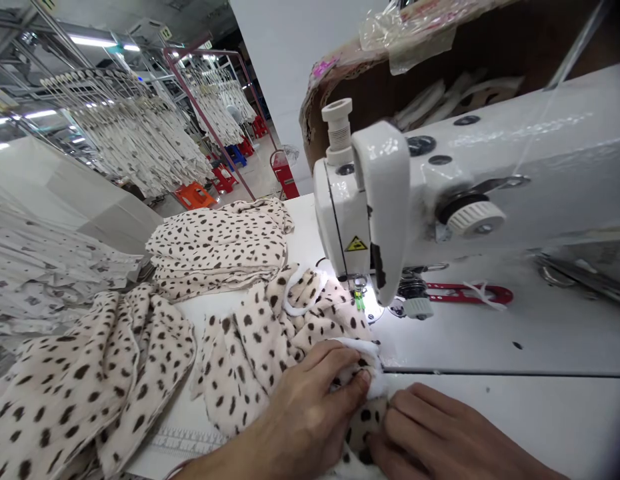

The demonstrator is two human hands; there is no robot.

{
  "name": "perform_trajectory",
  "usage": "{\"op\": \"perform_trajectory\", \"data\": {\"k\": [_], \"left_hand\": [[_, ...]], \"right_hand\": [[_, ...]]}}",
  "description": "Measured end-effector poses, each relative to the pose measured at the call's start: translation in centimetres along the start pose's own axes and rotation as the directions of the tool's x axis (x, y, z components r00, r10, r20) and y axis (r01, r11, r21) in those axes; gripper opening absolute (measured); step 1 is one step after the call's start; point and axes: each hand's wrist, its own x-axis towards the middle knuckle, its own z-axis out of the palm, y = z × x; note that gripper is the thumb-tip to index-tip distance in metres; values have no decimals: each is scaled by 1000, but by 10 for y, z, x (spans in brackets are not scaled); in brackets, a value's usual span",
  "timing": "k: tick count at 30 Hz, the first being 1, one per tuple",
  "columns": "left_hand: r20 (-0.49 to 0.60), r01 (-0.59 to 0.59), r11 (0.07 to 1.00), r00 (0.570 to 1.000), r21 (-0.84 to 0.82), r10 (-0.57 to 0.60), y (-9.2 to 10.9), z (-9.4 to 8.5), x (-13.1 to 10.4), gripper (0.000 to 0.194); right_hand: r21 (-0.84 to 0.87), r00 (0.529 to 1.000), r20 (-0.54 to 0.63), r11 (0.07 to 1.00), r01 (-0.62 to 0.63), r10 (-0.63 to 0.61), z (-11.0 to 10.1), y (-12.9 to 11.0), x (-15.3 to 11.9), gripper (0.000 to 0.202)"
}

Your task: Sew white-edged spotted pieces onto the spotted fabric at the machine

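A pale pink plush fabric piece with dark spots lies bunched in front of the white sewing machine. My left hand pinches its white-trimmed edge between thumb and fingers, just below the needle area. Beside it, my right hand has its fingers curled on the lower part of the same fabric; its fingertips are partly hidden. The fabric's upper right part reaches the lit presser foot, which has a green piece on it. A white trim loop curls on top of the cloth.
Folded spotted fabric is stacked behind, and more spotted pieces lie at left beside a clear ruler. Red thread snips rest under the machine arm. A cardboard box stands behind; garments hang on racks beyond.
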Motion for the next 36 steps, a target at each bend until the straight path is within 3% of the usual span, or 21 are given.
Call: {"op": "perform_trajectory", "data": {"k": [6, 10, 13, 19, 26, 36], "left_hand": [[-24, 39, 993, 999, -112, -42, 1, -1, 6, 27], [-80, 67, 988, 994, -138, -78, 1, 3, 7, 28], [-90, 51, 993, 994, -103, -60, 1, 6, 3, 28], [-78, 13, 1000, 997, 28, -10, 0, 5, 0, 32], [-88, 11, 1000, 996, -2, -11, -6, 4, 4, 27], [-69, 7, 999, 998, -40, -10, -34, 8, 25, 22]], "right_hand": [[-197, 981, -192, 978, -74, 36, -1, 10, -1, 22], [-289, 981, -193, 957, -29, -29, 6, 11, -6, 23], [-295, 962, -273, 953, -74, -10, 10, 8, -8, 25], [-310, 996, -91, 950, -36, 8, 6, 5, -8, 20], [-244, 994, -108, 969, -22, -4, 0, 16, 2, 39], [-245, 991, -134, 969, -42, 9, 0, 37, 13, 31]]}}
